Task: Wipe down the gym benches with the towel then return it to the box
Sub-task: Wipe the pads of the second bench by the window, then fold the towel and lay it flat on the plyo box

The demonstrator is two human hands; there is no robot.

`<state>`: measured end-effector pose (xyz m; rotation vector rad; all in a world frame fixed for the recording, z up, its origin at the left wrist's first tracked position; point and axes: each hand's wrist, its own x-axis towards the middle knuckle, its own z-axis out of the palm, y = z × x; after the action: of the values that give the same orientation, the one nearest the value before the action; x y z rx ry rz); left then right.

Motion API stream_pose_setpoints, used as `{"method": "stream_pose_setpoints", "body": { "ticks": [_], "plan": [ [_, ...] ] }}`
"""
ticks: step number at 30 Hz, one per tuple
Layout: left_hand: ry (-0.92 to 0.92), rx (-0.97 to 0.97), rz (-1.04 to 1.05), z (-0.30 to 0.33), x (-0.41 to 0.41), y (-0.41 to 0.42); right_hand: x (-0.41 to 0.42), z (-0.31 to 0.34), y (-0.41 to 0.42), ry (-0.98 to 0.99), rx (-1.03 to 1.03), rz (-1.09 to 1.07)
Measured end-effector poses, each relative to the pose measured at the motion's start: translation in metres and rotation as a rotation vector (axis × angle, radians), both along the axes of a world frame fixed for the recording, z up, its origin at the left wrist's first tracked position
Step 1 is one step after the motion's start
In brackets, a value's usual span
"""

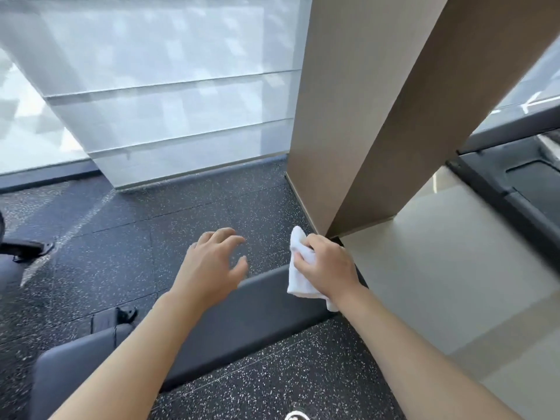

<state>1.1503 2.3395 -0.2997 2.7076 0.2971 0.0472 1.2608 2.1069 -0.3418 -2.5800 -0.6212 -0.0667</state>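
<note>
I have the towel [298, 268] bunched in my right hand [328, 265], fingers curled around it, at the far right end of the bench pad [242, 316]. Part of the cloth hangs over that end, close to the base of the tan pillar [348, 116]. My left hand [212, 265] holds nothing; its fingers are spread and loose, hovering above the far edge of the pad, and I cannot tell whether it touches.

I judge the wipe is under way at this end. To do it well I would flatten the towel under my palm rather than keep it balled, so more cloth meets the vinyl. Then I would draw it in long overlapping strokes along the pad toward the near left, covering the top and the rounded edges. The left hand could rest on the pad to steady me. The seat section [78, 356] at the near left also needs a pass. The box is not in view.
</note>
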Motion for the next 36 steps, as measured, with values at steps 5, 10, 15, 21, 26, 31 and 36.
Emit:
{"method": "stream_pose_setpoints", "body": {
  "ticks": [5,10,15,21,26,31,36],
  "plan": [
    [-0.11,0.032,0.087,0.115,-0.036,0.009,-0.018,0.108,0.024,-0.061,0.124,0.112],
    [-0.231,-0.001,0.203,0.197,-0.075,0.01,-0.03,0.192,0.041,-0.127,0.249,0.229],
    [-0.311,0.041,0.35,0.244,-0.114,0.005,-0.039,0.248,0.063,-0.208,0.345,0.348],
    [-0.323,0.17,0.597,0.268,-0.181,0.007,-0.065,0.273,0.105,-0.153,0.381,0.539],
    [-0.335,0.238,0.827,0.279,-0.252,0.003,-0.109,0.281,0.152,-0.085,0.393,0.719],
    [-0.289,0.253,1.055,0.279,-0.336,-0.012,-0.183,0.284,0.195,-0.049,0.427,0.886],
    [-0.285,0.279,1.267,0.277,-0.438,-0.022,-0.283,0.29,0.233,-0.024,0.442,1.09]
  ]
}}
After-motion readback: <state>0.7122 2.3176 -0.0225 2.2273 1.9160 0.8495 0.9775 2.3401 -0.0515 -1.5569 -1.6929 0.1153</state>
